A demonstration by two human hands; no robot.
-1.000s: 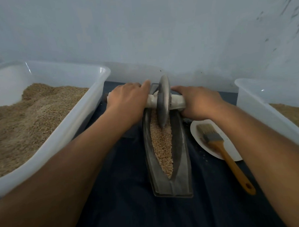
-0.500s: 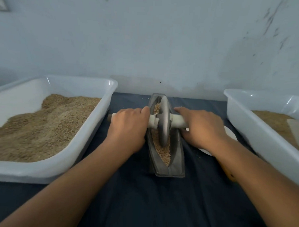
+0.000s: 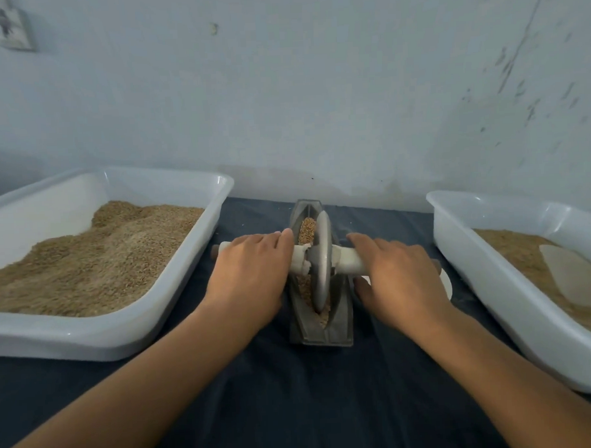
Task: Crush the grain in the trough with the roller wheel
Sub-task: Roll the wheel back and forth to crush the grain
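A narrow grey boat-shaped trough (image 3: 343,326) lies lengthwise on the dark cloth in the middle. Tan grain (image 3: 307,230) fills its groove. A grey roller wheel (image 3: 322,260) stands upright in the groove, toward the near half of the trough, on a white axle handle (image 3: 348,259). My left hand (image 3: 249,280) is closed over the left end of the handle. My right hand (image 3: 400,280) is closed over the right end. The near part of the grain is partly hidden by the wheel.
A large white tub of grain (image 3: 194,262) stands to the left. Another white tub (image 3: 493,283) with grain and a pale scoop (image 3: 574,272) stands to the right. A white plate (image 3: 446,283) shows behind my right hand. A pale wall rises just behind the trough.
The wheel has rolled from the far end of the trough toward me, both hands moving with it. The view has tilted up, and the brush and most of the plate are now hidden.
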